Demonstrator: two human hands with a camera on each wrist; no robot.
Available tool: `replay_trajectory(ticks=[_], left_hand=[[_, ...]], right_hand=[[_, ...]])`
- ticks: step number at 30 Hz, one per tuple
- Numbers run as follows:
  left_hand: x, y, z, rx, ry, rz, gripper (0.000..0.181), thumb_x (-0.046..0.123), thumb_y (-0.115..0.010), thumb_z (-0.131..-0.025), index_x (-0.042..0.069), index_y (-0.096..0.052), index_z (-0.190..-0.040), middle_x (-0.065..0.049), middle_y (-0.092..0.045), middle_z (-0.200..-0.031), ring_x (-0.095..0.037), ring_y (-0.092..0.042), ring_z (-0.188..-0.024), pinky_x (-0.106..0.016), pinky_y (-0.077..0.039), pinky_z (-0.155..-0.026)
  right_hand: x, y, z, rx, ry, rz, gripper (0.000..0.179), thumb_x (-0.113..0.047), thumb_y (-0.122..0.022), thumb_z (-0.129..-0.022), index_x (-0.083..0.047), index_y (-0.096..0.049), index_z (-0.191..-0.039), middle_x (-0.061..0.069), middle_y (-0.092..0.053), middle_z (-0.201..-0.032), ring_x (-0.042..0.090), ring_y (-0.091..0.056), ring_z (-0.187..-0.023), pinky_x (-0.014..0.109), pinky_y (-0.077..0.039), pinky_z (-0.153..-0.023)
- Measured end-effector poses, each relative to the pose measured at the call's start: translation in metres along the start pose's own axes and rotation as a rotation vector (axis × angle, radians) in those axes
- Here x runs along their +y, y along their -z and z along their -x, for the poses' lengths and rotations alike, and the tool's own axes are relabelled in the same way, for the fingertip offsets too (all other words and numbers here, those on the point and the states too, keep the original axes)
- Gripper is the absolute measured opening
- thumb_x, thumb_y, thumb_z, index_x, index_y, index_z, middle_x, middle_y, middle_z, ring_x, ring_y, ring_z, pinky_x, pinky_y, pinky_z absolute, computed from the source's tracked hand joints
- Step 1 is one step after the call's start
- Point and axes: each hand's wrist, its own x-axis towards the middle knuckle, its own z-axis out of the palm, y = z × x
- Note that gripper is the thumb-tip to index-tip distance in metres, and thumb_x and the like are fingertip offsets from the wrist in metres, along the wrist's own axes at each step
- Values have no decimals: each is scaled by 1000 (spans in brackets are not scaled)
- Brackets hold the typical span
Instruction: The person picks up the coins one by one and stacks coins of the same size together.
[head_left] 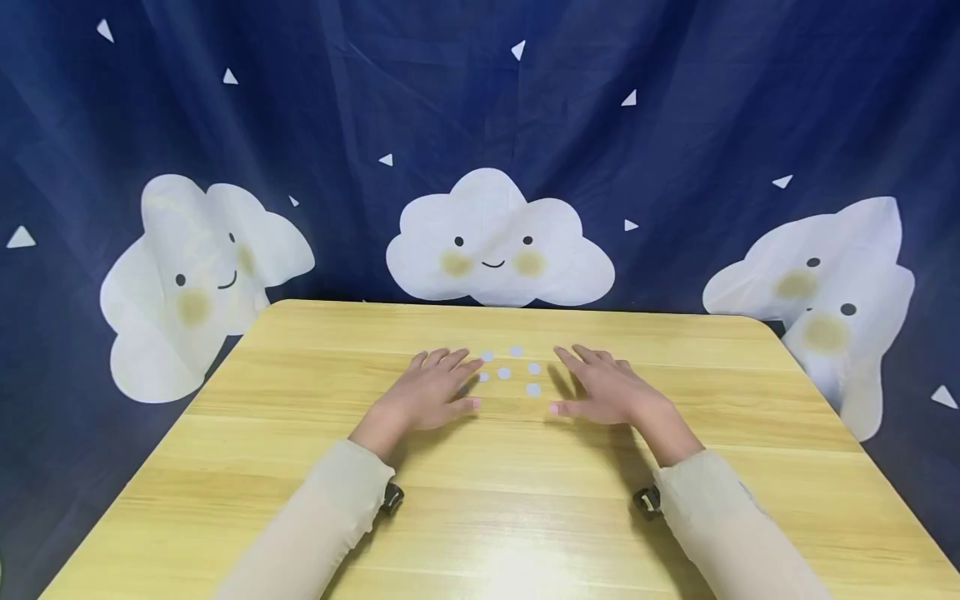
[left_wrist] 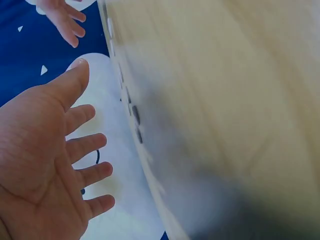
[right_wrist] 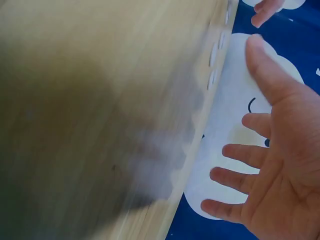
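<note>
Several small flat white discs lie loosely grouped on the wooden table, between the two hands. In the head view my left hand hovers at the left side of the group, fingers spread and holding nothing; it hides part of the leftmost discs. On the other side my right hand is held palm down over the wood, apart from the discs, its fingers extended. Both wrist views show the palms bare, and the discs appear edge-on along the tabletop.
The light wooden table has rounded far corners. Behind it hangs a dark blue curtain with white smiling clouds and small triangles. A black strap device sits under each sleeve cuff, such as the left one.
</note>
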Motion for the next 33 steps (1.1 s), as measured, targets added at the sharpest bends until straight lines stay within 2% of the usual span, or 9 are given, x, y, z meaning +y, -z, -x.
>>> replay_trajectory(ticks=[4, 11, 19, 22, 27, 33], left_hand=[[3, -5, -8, 31, -37, -9, 66, 50, -53, -104, 19, -35, -160, -12, -31, -165, -38, -29, -150, -60, -21, -120], [14, -8, -24, 78, -88, -38, 61, 47, -56, -104, 18, -43, -156, -9, -44, -157, -32, -43, -136, -53, -36, -110], [26, -13, -40, 75, -90, -5, 57, 43, -59, -103, 17, -48, -153, -8, -52, -147, -28, -48, -123, -47, -42, -102], [30, -14, -45, 65, -90, 59, 58, 41, -61, -103, 14, -47, -153, -10, -53, -144, -29, -49, -121, -48, -43, -103], [35, -16, -54, 39, -57, 234, 58, 34, -65, -102, 8, -48, -151, -13, -58, -133, -29, -55, -119, -46, -46, -105], [40, -19, -65, 39, -3, 394, 47, 22, -72, -97, 1, -59, -137, -9, -66, -110, -19, -61, -100, -36, -51, -95]], right_hand=[[-1, 0, -6, 14, 36, 14, 92, -55, -72, -91, -7, -33, -159, 28, -39, -156, 53, -39, -139, 73, -31, -108], [-2, 2, -18, 31, 101, -30, 74, -34, -79, -92, 3, -48, -148, 26, -59, -136, 40, -59, -123, 55, -47, -104], [-3, 0, -29, -30, 104, -104, 60, -26, -78, -93, 6, -56, -139, 23, -68, -122, 38, -64, -117, 52, -49, -103], [-3, -1, -32, -41, 102, -129, 55, -23, -79, -92, 5, -60, -135, 19, -71, -114, 33, -67, -110, 50, -52, -100], [-2, -3, -38, -27, 144, -169, 45, -15, -82, -88, 5, -66, -125, 10, -74, -94, 22, -70, -89, 42, -57, -87], [1, -7, -43, -31, 128, -263, 36, -11, -83, -86, 2, -70, -117, 3, -75, -84, 15, -70, -80, 37, -58, -79]])
